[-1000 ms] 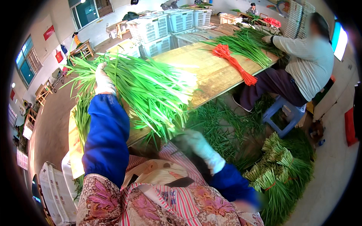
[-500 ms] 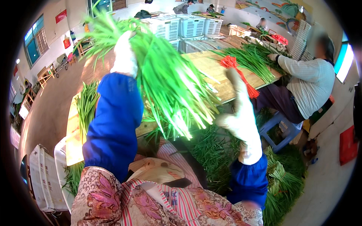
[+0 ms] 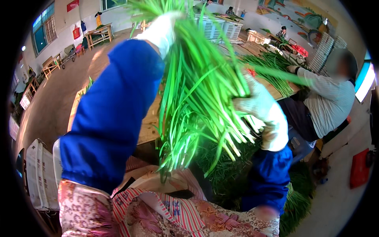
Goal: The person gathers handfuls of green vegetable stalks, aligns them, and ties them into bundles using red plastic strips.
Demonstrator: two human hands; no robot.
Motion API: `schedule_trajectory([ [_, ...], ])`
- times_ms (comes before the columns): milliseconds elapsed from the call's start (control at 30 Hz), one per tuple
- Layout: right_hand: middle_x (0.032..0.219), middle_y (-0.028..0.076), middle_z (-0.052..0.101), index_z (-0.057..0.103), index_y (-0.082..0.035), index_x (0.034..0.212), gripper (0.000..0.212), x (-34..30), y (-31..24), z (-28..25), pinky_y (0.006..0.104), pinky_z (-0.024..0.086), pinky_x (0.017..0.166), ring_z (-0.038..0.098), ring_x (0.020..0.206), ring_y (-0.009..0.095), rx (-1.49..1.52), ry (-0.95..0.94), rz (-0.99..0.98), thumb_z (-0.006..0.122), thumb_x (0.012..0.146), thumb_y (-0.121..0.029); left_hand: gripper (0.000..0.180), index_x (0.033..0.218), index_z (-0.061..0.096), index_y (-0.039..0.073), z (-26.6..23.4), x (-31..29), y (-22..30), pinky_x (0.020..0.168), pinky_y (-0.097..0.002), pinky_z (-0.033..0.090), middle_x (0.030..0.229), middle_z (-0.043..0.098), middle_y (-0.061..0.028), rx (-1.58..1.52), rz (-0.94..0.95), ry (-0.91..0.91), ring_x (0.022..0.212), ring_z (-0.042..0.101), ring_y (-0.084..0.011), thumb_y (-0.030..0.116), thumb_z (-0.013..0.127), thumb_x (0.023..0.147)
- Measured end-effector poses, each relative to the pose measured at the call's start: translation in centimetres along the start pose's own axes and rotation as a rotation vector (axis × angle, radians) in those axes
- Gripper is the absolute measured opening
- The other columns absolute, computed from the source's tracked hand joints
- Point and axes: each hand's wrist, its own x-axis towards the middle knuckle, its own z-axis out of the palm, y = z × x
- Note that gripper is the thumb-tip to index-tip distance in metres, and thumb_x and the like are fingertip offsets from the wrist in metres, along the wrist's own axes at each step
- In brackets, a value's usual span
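A thick bunch of garlic chives (image 3: 197, 83), long green leaves with pale stem ends, hangs tilted in front of me above the wooden table (image 3: 151, 122). My left hand (image 3: 165, 31), in a white glove, is closed around its upper leafy part. At the bunch's right edge, my gloved right hand (image 3: 264, 108) has its thumb and fingers closed about the stems near the pale ends; the fingertips are partly hidden and blurred. One loose leaf streaks out to the right above that hand. Red ties (image 3: 251, 72) show just behind the right fingers, mostly covered.
More chives (image 3: 272, 65) lie on the table at the right, where a co-worker (image 3: 325, 96) sits with hands on them. Greens are heaped on the floor (image 3: 298, 203) at my lower right. White crates (image 3: 231, 31) stand beyond the table; a white container (image 3: 39, 173) is at my left.
My left hand has carried the bunch right and slightly up. The right hand, apart from it before with thumb and fingers spread, now touches and grips the stems. My view has shifted slightly.
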Motion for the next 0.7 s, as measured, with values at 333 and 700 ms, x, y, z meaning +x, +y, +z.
schedule_trajectory([
  [333,0.14,0.027,0.031,0.031,-0.009,0.14,0.088,5.8,1.7,6.8,0.0416,0.025,0.109,0.03,0.131,0.038,-0.878,0.085,-0.291,0.075,0.067,-0.032,0.037,0.105,0.06,-0.003,-5.6,13.4,-12.8,0.073,-0.0306,0.049,0.092,0.064,-0.0111,-0.244,-0.049,0.022,0.079,0.061,-0.0203,0.025,0.064,0.082],
  [700,0.126,0.031,0.045,0.022,-0.004,0.143,0.086,7.3,16.0,2.0,0.0387,0.042,0.095,0.05,0.114,0.039,-0.653,0.015,0.198,0.067,0.078,-0.036,0.067,0.13,0.045,-0.001,-9.6,8.8,-9.8,0.088,-0.032,0.042,0.116,0.059,-0.0149,0.628,0.286,0.114,0.105,0.054,-0.0222,0.037,0.068,0.079],
])
